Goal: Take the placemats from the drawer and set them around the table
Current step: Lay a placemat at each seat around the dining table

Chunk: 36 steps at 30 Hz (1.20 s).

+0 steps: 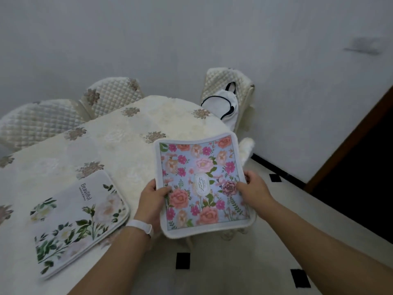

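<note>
I see both hands holding one placemat up near the right edge of the table (131,145). My left hand (154,201) grips the left side of the pink flower placemat (202,184), with the thumb on top of the print. My right hand (253,190) grips the right side the same way. This mat is blue with pink and orange roses and has a white border. Its far part is over the table and its near part sticks out past the table edge, over the floor (265,262). I cannot tell if it touches the table. A white band (141,226) is on my left wrist. To the left, the white flower placemats (80,222) lie flat on the table near its near edge; they look like a small pile, with green leaves and the word "Beautiful" on top. The table has a cream cloth with brown flowers. Two padded chairs (63,111) stand at the far left side. Another chair (228,81) stands at the far right, with a white bag (223,103) hanging on it. The floor is pale with small black squares.
</note>
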### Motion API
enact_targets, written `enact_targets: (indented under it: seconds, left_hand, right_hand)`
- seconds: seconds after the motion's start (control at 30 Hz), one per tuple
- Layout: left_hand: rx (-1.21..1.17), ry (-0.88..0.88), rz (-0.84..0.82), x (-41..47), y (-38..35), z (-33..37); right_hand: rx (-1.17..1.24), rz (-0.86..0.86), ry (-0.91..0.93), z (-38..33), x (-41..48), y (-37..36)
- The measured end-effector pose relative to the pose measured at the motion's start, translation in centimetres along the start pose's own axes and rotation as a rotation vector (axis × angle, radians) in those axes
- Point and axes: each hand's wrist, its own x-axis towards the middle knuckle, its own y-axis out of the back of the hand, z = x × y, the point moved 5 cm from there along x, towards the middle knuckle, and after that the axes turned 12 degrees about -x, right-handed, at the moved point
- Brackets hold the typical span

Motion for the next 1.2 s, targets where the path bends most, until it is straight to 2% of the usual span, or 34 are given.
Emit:
enact_targets:
  seconds: [0.23, 0.43, 0.67, 0.9, 1.2]
  left_hand:
    - [0.11, 0.035, -0.104, -1.8, -13.1, -4.4]
    - [0.2, 0.033, -0.177, -0.4, -19.3, -5.5]
    - [0.162, 0.035, -0.185, 4.6, -22.2, -5.4]
    - [0.018, 0.075, -0.134, 13.6, -23.6, -4.2]
    - [-0.036, 0.096, -0.007, 23.8, -19.7, -1.2]
  right_hand:
    - [0.137, 0.117, -0.1, 8.7, -1.0, 12.2]
    - [0.168, 0.19, -0.134, 11.8, -0.2, 17.6]
    - [0.135, 0.2, -0.153, 10.9, 4.5, 19.2]
    - [0.073, 0.216, -0.139, 7.1, 14.3, 19.4]
    - [-0.111, 0.042, -0.066, -0.5, 26.3, 15.1]
